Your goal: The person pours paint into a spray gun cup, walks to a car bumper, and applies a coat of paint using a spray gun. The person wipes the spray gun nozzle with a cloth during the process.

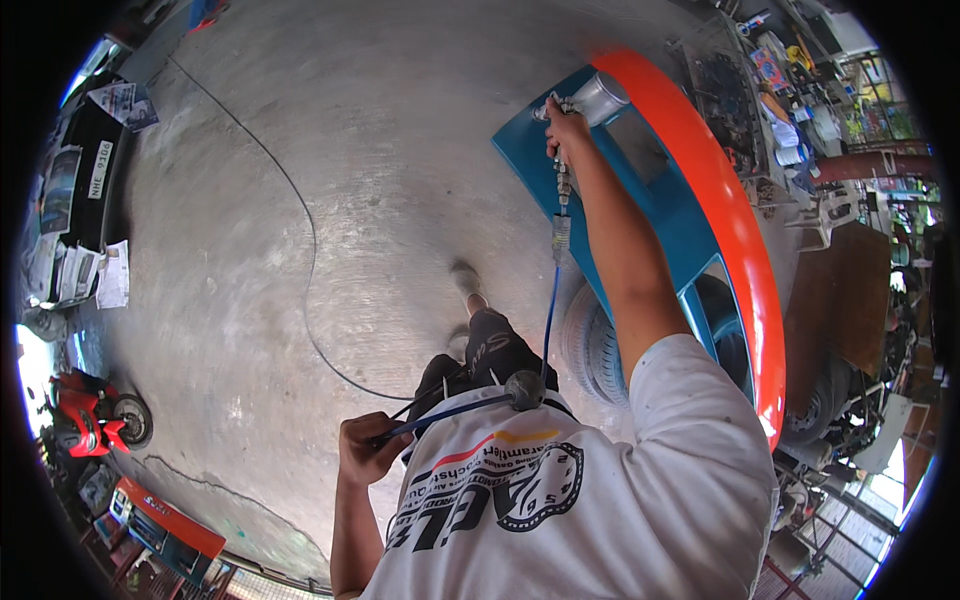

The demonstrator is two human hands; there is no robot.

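"What are you holding from over there?"
"My right hand [568,132] is closed around a silver spray gun [598,99]. My left hand [370,446] grips a blue hose [470,411] low down, near my waist."
"Where's the gun?"
"Far out in front. I see it against a big orange and blue panel [700,140], but can't tell if they touch."

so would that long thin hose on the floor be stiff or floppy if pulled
The hose is probably flexible, given its loose curves across the floor. It may be springy rather than limp, since its bends look broad, without kinks.
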